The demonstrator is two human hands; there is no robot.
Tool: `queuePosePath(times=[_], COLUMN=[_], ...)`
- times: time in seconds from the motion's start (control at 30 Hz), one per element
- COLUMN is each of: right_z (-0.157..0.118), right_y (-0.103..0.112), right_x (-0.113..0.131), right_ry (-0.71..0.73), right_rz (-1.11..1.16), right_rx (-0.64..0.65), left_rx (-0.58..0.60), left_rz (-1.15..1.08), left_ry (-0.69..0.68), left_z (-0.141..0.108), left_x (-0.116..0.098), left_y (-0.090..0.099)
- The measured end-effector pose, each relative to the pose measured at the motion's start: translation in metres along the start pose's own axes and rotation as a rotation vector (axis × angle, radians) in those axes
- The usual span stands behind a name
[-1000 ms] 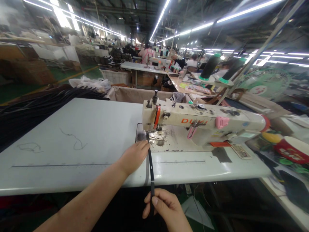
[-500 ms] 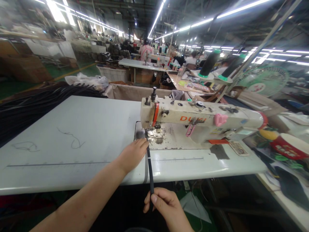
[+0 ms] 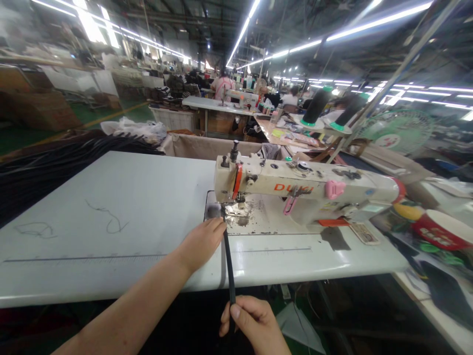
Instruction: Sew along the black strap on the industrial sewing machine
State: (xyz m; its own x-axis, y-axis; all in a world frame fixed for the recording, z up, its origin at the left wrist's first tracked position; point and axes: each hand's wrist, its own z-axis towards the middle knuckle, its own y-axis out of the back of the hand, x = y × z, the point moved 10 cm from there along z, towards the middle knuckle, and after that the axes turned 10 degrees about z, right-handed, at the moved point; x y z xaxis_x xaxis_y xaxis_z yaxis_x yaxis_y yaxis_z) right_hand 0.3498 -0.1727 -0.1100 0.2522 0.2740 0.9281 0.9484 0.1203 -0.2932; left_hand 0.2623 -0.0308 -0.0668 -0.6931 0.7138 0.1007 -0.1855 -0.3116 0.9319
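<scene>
A narrow black strap (image 3: 229, 266) runs from under the head of a white sewing machine (image 3: 266, 180), over the table's front edge and down to my right hand. Close in front of the needle area, my left hand (image 3: 203, 242) has its fingers together on the strap, guiding it at its left side. Below the table edge, my right hand (image 3: 254, 320) pinches the strap between thumb and fingers. The strap's far end is hidden under the machine head, and its lower part fades into the dark below.
The white table (image 3: 148, 197) bears loose threads and a printed ruler line. Black straps (image 3: 74, 172) are heaped at the left. Two black thread cones (image 3: 317, 106) stand behind the machine, near a green fan (image 3: 397, 130). A red-and-white tub (image 3: 443, 231) is at right.
The strap has advanced toward the machine: a white mark between my hands is no longer visible. Both hands keep their holds. The view has tipped slightly, so the scene sits a little lower.
</scene>
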Motion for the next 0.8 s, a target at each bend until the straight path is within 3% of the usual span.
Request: queuePosePath(times=[0.57, 0.8], right_z=[0.001, 0.003], right_y=[0.002, -0.002], right_x=[-0.013, -0.013], right_ry=[-0.018, -0.023], right_rz=[0.011, 0.017], right_rx=[0.062, 0.084], left_rx=[-0.102, -0.09], left_rz=[-0.027, 0.017], left_ry=[0.072, 0.017], left_z=[0.002, -0.001], left_x=[0.008, 0.002], left_y=[0.0, 0.005])
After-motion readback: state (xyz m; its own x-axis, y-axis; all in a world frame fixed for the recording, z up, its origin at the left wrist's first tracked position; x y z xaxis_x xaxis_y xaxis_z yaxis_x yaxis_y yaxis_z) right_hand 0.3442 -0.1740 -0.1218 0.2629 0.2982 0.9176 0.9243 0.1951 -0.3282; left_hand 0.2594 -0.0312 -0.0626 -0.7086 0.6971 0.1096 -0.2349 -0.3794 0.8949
